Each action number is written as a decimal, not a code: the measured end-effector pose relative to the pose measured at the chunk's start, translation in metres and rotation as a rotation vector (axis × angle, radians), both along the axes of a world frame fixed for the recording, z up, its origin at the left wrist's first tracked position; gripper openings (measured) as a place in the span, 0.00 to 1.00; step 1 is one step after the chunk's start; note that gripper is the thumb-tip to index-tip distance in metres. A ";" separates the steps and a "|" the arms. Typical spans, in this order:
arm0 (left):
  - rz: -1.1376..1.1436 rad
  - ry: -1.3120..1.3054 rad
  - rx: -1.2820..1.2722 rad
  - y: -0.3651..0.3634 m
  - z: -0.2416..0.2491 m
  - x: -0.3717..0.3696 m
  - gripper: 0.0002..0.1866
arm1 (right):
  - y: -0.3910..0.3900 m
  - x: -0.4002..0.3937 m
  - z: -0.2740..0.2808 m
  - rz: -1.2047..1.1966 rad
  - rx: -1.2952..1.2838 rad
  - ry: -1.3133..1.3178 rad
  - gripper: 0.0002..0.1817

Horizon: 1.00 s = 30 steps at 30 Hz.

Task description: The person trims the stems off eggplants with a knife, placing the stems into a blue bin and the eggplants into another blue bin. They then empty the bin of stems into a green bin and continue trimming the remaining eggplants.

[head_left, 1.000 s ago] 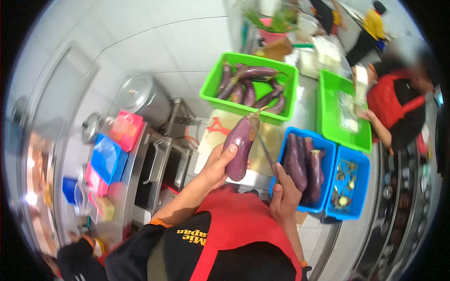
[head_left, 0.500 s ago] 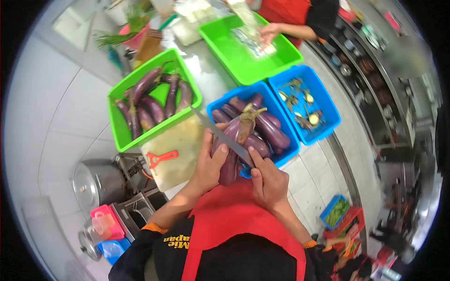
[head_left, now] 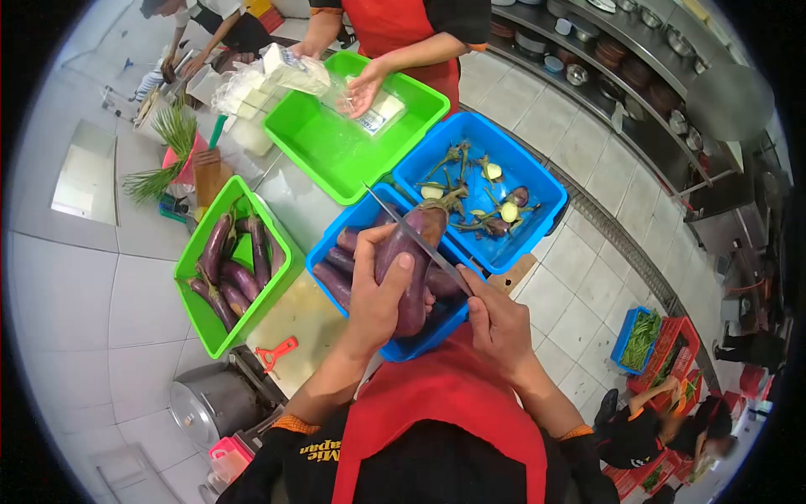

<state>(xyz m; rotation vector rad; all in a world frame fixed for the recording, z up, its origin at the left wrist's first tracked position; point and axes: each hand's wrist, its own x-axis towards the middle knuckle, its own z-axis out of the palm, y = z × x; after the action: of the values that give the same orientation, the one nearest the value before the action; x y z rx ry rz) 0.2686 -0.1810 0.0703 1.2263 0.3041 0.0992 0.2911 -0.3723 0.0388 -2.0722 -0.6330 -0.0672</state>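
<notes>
My left hand (head_left: 375, 294) is wrapped round a purple eggplant (head_left: 413, 290), its stem end pointing up and away. In my right hand (head_left: 497, 323) is a knife (head_left: 420, 239), its blade lying across the eggplant near the stem end. Both are above a blue basin (head_left: 399, 349) that holds more eggplants (head_left: 336, 281). Beside it, a second blue basin (head_left: 550, 189) holds cut stem ends (head_left: 495, 210). To the left a green basin (head_left: 290, 260) contains several whole eggplants with stems (head_left: 239, 277).
A red peeler (head_left: 275, 353) lies on a cutting board (head_left: 312, 323). Beyond, a co-worker's hands (head_left: 365, 88) are at a large green basin (head_left: 323, 168) with white packages (head_left: 294, 71). A metal pot (head_left: 214, 403) stands at lower left; other people are farther off.
The view has swung, so the basins sit further left. My hands still hold the eggplant and knife. A white package now shows in the co-worker's hand, over the large green basin.
</notes>
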 end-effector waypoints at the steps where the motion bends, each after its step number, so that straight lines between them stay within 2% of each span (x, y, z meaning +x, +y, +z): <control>1: -0.007 -0.008 -0.006 -0.005 -0.001 0.004 0.21 | -0.006 0.005 -0.002 0.011 0.020 -0.016 0.21; 3: -0.018 -0.011 -0.001 -0.013 0.001 0.012 0.22 | -0.013 0.010 -0.003 0.019 0.051 -0.028 0.21; 5: 0.016 0.008 -0.105 -0.020 0.008 0.019 0.21 | -0.019 0.014 0.002 0.063 0.072 -0.044 0.21; 12: 0.052 -0.025 -0.009 -0.032 0.019 0.023 0.19 | -0.028 0.019 0.002 0.083 0.134 -0.038 0.21; 14: -0.015 -0.042 -0.014 -0.029 0.015 0.020 0.19 | -0.028 0.020 0.002 0.089 0.152 -0.032 0.20; 21: 0.067 -0.051 0.058 -0.027 0.021 0.009 0.19 | -0.025 0.027 0.003 0.210 0.233 -0.041 0.21; 30: 0.243 -0.047 0.215 -0.045 0.025 0.010 0.18 | -0.027 0.038 -0.005 0.139 0.053 -0.183 0.19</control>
<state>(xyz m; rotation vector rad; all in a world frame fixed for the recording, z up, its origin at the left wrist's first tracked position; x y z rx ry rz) 0.2790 -0.2256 0.0950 1.3941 0.4084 0.3777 0.3292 -0.3989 0.0336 -1.9797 -0.8760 -0.1931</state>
